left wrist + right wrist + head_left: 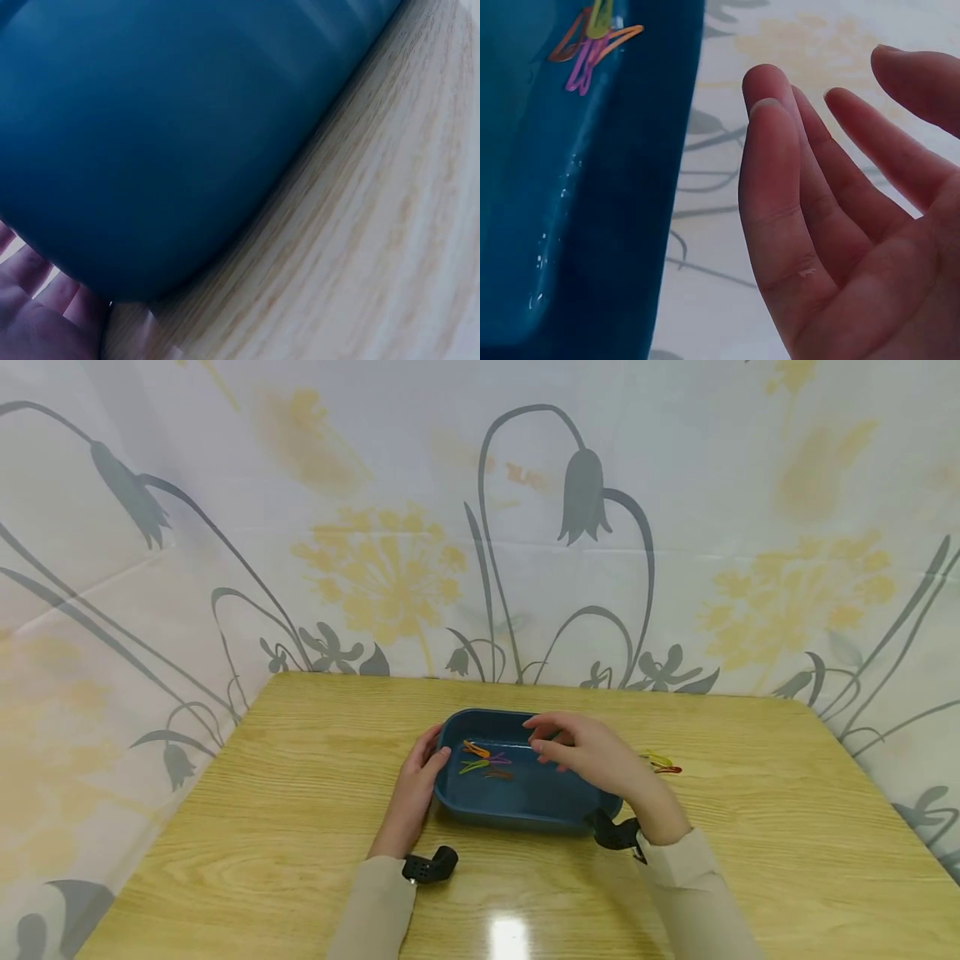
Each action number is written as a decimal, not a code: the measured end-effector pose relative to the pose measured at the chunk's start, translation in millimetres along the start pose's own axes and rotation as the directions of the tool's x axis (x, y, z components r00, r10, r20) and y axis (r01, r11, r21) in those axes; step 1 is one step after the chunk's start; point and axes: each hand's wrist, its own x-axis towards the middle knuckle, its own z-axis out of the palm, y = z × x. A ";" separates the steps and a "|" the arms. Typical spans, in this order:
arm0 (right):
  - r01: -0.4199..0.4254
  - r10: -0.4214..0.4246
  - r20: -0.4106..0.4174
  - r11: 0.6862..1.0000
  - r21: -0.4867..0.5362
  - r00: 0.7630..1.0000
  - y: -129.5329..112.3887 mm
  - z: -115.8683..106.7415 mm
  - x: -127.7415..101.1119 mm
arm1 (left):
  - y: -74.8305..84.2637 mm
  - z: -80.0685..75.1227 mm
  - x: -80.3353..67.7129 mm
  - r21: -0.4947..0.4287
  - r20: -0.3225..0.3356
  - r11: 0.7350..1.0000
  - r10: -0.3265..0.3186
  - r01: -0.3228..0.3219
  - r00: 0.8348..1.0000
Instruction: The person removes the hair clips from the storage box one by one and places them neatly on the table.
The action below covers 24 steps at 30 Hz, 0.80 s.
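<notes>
A dark blue rectangular tray (525, 789) rests on the table. Inside, toward its left end, lie several snap hair clips: an orange clip (476, 749), a yellow-green clip (473, 766), a purple clip (498, 759) and a brown clip (498, 774). My left hand (414, 781) grips the tray's left end, thumb at the rim and fingers along the outer wall. Over the tray's right part hovers my right hand (592, 756), holding nothing; in the right wrist view its fingers (772, 180) are loosely bent and apart from the clips.
On the table (780, 827), just right of the tray and partly behind my right wrist, lie a yellow clip (657, 757) and a red clip (667, 769). A flower-printed cloth (675, 443) hangs behind the table. Each wrist carries a black camera (433, 865).
</notes>
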 end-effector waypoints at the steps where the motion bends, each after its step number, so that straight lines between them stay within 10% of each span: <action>1: -0.002 0.002 0.013 1.000 -0.017 1.000 -1.5 0.1 2.3 | 0.9 0.0 -0.2 -0.003 0.002 1.000 -0.004 0.004 1.000; 13: -0.003 0.018 0.114 0.990 -0.138 0.993 -0.1 2.8 31.5 | 25.1 6.2 -12.5 0.016 -0.004 0.999 0.029 -0.029 1.000; 24: 0.015 0.016 0.210 0.989 -0.145 0.978 18.0 12.4 55.4 | -0.1 0.2 1.0 0.021 -0.018 1.000 0.014 -0.014 1.000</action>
